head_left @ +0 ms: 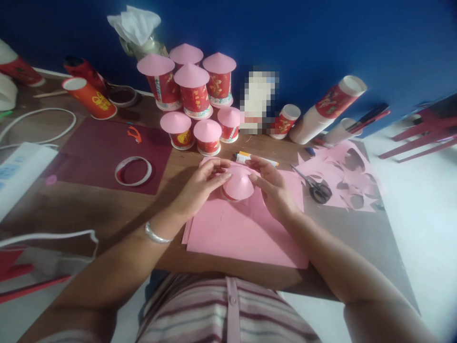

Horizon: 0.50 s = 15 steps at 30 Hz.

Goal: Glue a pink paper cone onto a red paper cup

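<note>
A pink paper cone (241, 181) sits like a roof over a small red cup (228, 196), whose lower edge shows beneath it. My left hand (210, 180) pinches the cone's rim from the left, thumb on top. On the opposite side my right hand (271, 186) grips the rim with thumb and fingers. Both hands are closed at the cone's edges, and part of the fingertips is hidden behind it. Under the cup lies a stack of pink paper sheets (246, 238). Just behind the hands is a white and yellow marker-like stick (264, 160).
Several red cups with pink cone roofs (193, 88) stand at the back. Scissors (317, 190) lie right, beside pink paper with cut-out holes (348, 178). On the left, a paper ring (133, 171) and an orange clip-like piece (134, 134) rest on a dark red sheet (85, 157).
</note>
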Motion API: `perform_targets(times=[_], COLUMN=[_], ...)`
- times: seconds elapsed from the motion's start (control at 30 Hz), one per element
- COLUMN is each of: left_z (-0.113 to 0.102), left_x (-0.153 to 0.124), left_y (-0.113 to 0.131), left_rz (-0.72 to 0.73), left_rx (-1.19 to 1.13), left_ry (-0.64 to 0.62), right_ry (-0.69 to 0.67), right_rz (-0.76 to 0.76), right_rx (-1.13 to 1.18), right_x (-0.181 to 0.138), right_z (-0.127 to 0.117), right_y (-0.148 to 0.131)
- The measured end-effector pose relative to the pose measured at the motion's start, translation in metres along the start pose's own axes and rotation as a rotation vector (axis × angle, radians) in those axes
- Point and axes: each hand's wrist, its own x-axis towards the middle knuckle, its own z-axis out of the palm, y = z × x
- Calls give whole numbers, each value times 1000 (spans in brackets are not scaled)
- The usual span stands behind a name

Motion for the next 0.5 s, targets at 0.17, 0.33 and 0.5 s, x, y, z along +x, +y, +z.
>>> perform_targets(times=[0.17, 0.33, 0.5], left_z=[-5, -8, -7], left_x=[-4, -9, -8], left_y=[7, 14, 12], left_rz=[215, 550, 701], left_rx=[196, 665, 833], left_ry=[48, 9, -32], right_ry=[23, -105, -112], right_rz=[-221, -418, -441], right_rx=[-317, -528, -627], right_x=[-5, -10, -12], right_z=[-12, -10, -5], right_y=[-12, -23, -24])
